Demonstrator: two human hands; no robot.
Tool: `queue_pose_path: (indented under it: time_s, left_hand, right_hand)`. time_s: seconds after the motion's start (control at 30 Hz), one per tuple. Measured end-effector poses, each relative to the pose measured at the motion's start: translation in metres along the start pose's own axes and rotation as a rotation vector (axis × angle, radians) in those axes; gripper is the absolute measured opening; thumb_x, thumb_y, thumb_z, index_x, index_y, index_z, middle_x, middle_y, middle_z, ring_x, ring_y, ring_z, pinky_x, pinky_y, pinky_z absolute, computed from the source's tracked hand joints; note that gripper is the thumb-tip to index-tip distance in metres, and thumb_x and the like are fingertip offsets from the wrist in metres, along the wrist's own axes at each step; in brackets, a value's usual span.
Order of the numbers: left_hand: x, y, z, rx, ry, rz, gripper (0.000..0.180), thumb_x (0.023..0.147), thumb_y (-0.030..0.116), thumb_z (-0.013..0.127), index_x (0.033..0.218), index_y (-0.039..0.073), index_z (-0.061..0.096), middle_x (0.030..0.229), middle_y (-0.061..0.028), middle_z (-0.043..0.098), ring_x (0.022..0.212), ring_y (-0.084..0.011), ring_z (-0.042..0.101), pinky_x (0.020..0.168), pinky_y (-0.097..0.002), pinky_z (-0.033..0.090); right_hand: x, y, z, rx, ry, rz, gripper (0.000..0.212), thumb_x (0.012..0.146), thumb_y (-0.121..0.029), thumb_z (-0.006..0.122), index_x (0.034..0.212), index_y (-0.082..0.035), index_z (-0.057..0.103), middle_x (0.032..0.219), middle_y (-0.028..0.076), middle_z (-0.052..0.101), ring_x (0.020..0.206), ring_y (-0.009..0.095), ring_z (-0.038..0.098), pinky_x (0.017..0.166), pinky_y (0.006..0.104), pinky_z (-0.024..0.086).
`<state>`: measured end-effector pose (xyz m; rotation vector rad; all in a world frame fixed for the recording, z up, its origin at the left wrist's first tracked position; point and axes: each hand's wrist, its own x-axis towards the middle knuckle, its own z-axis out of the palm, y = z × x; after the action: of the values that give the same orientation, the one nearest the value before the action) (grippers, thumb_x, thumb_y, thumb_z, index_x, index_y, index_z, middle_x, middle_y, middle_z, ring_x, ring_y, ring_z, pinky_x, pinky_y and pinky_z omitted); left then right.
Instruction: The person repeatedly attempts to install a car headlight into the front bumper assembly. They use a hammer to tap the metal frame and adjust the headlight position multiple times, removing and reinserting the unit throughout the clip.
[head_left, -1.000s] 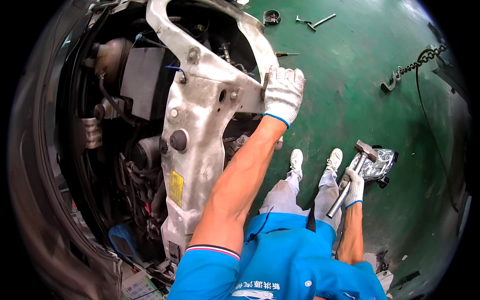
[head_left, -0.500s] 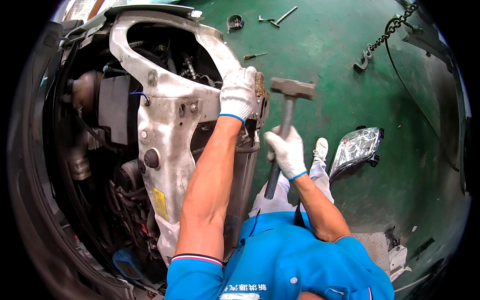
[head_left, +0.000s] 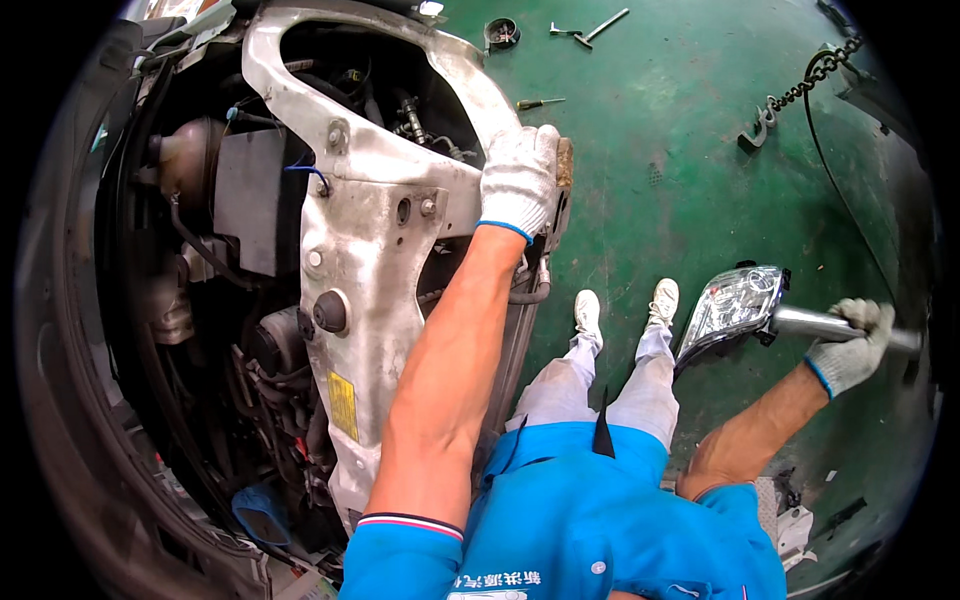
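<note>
Well, my left hand [head_left: 520,180], in its white knitted glove, lies over the outer right-hand edge of the frame [head_left: 370,230], the fingers bent toward a rusty brown block [head_left: 566,165] that juts out from under them at that edge. Whether they are clenched on the block or just pressed over it, I cannot tell; the glove hides the contact.

My right hand [head_left: 852,345] is swung out well to the right of the frame, gloved too, and its fingers are wrapped around the hammer [head_left: 810,322]. The handle lies nearly level through my fist (the far side is so blurred that I can't make out the head), and its near end shows right beside the headlight [head_left: 733,303]. That lamp lies on the green floor [head_left: 640,220], right of the frame and apart from it, past my white shoes [head_left: 587,315].

Just off the frame's upper right edge lies a screwdriver [head_left: 540,103], and beyond it a T-shaped tool [head_left: 603,28]. Farther right of the frame is a chain [head_left: 800,93] ending in a hook [head_left: 757,130]. Left of the frame sit a black box [head_left: 262,200] and a cloudy tank [head_left: 190,165].
</note>
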<state>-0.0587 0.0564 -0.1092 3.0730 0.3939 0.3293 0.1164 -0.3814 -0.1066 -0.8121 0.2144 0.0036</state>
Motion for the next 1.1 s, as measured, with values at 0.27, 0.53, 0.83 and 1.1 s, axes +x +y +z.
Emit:
queue_pose_path:
  time_s: [0.27,0.53,0.83,1.1]
  left_hand:
    - [0.016,0.013,-0.011,-0.064,-0.274,-0.118,0.045,0.074,0.007,0.075,0.115,0.005,0.057,0.103,-0.0218,0.065,0.101,-0.0424,0.061,0.09,-0.0517,0.049]
    - [0.011,0.059,0.017,0.038,-0.198,0.071,0.075,0.065,0.023,0.088,0.128,0.004,0.051,0.096,-0.0137,0.065,0.09,-0.0351,0.064,0.082,-0.0475,0.049]
    - [-0.035,0.059,0.046,0.035,-0.137,0.172,0.02,0.091,0.019,0.063,0.105,0.006,0.057,0.09,-0.0128,0.061,0.091,-0.0323,0.062,0.09,-0.049,0.047]
    - [-0.044,0.017,0.052,0.238,-0.108,0.036,0.033,0.094,0.023,0.06,0.121,0.004,0.058,0.104,-0.0134,0.063,0.099,-0.0304,0.061,0.101,-0.0503,0.044]
  right_hand:
    - [-0.143,0.172,0.093,-0.322,-0.188,0.934,0.012,0.089,-0.013,0.067,0.092,-0.007,0.057,0.069,0.002,0.056,0.05,0.013,0.051,0.046,0.0314,0.047]
    - [-0.069,0.119,0.021,-0.401,-0.034,0.573,0.014,0.095,-0.012,0.065,0.1,-0.005,0.053,0.066,-0.003,0.043,0.045,0.008,0.042,0.039,0.0268,0.039]
    - [-0.118,0.125,-0.087,-0.616,0.23,0.949,0.018,0.095,-0.021,0.062,0.081,-0.015,0.052,0.06,-0.005,0.045,0.042,0.009,0.043,0.038,0.0273,0.038]
    - [-0.16,0.146,-0.084,-0.667,0.141,1.068,0.016,0.092,-0.018,0.066,0.082,-0.012,0.055,0.059,-0.003,0.047,0.04,0.009,0.046,0.035,0.0286,0.041]
